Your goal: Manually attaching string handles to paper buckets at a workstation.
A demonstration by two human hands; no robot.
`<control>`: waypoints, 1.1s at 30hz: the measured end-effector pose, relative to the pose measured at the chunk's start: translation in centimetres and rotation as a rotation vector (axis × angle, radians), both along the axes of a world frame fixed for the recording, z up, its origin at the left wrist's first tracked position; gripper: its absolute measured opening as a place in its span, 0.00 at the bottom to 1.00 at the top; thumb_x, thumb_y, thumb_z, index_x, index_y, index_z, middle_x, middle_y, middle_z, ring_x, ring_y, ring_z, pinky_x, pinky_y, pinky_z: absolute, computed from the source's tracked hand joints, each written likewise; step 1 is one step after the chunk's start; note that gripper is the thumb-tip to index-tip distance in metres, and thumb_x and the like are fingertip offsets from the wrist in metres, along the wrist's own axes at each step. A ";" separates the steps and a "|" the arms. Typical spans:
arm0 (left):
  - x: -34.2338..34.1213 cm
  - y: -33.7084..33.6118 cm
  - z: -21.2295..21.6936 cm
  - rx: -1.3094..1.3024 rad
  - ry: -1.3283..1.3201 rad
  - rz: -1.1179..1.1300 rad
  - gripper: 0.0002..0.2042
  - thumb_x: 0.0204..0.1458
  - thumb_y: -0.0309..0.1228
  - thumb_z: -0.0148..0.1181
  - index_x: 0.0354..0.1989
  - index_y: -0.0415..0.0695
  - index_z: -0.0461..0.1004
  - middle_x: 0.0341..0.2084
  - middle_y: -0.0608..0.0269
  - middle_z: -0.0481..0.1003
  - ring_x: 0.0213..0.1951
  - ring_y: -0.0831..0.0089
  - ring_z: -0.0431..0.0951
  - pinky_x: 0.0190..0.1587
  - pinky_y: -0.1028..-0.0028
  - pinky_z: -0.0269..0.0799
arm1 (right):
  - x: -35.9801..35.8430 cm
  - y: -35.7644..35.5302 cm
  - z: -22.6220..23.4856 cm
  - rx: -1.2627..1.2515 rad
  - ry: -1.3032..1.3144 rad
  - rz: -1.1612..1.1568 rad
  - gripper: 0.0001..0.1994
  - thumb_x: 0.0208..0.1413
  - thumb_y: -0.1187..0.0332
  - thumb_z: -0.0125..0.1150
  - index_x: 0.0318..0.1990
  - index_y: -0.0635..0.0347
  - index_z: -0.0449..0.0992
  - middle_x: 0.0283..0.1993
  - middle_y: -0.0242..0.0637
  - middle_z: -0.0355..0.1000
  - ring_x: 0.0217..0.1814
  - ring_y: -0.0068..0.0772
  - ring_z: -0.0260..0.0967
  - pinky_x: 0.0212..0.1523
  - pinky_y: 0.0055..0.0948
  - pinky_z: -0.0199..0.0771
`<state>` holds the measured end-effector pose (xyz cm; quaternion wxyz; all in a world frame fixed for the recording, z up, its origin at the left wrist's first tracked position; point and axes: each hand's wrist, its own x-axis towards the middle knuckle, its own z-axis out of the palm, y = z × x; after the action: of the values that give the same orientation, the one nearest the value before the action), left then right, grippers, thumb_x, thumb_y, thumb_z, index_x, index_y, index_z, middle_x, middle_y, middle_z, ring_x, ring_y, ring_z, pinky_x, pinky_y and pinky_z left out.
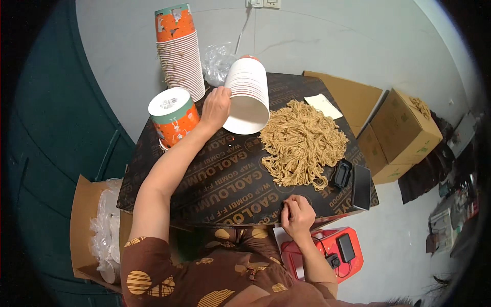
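Observation:
A stack of white paper cups (247, 84) lies on its side on the dark table, its open mouth toward me. My left hand (216, 108) reaches across with fingers closed on the left side of this stack, near the rim. Left of that hand, an orange and green paper cup (176, 123) stands upside down. Behind it rises a tall stack of upside-down cups (179, 61), with thin tan strands along its left side. At the table's front edge rests my right hand (297, 217), its fingers curled in; I see nothing in them. Beyond it lies a heap of tan, noodle-like strands (304, 143).
A clear plastic bag (218, 64) is behind the cups. Right of the heap are a white paper (323, 106), a small black case (341, 174) and a phone (361, 187). Cardboard boxes (401, 128) flank the right; an open carton (84, 230) with wrapped cups stands lower left.

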<state>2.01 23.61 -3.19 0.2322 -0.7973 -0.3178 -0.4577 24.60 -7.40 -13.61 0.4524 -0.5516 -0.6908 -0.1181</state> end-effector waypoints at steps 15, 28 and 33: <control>-3.1 -3.8 1.6 -0.355 0.102 -0.118 0.12 0.52 0.19 0.51 0.45 0.43 0.65 0.33 0.42 0.77 0.35 0.43 0.79 0.36 0.50 0.72 | 0.4 0.3 0.0 -0.033 0.122 0.045 0.06 0.45 0.80 0.64 0.32 0.62 0.76 0.33 0.41 0.73 0.31 0.42 0.73 0.31 0.32 0.73; -7.8 -12.9 4.7 -1.138 -0.278 -0.237 0.14 0.52 0.17 0.48 0.45 0.29 0.74 0.32 0.59 0.80 0.34 0.78 0.79 0.37 0.77 0.74 | 4.4 0.2 2.4 -0.257 0.420 0.014 0.05 0.55 0.81 0.62 0.39 0.65 0.77 0.34 0.43 0.72 0.32 0.40 0.72 0.34 0.33 0.72; -8.7 -15.1 2.3 -1.226 -0.375 -0.315 0.12 0.54 0.18 0.50 0.45 0.30 0.74 0.33 0.60 0.80 0.35 0.78 0.79 0.38 0.78 0.74 | 5.1 2.8 2.9 -0.111 0.244 0.017 0.03 0.56 0.78 0.62 0.38 0.65 0.77 0.34 0.47 0.72 0.35 0.51 0.73 0.36 0.37 0.73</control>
<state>-6.71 8.56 -0.86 -0.3928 -0.7289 -0.4354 -0.3533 29.74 -4.60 -10.72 0.5027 -0.5803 -0.6407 -0.0078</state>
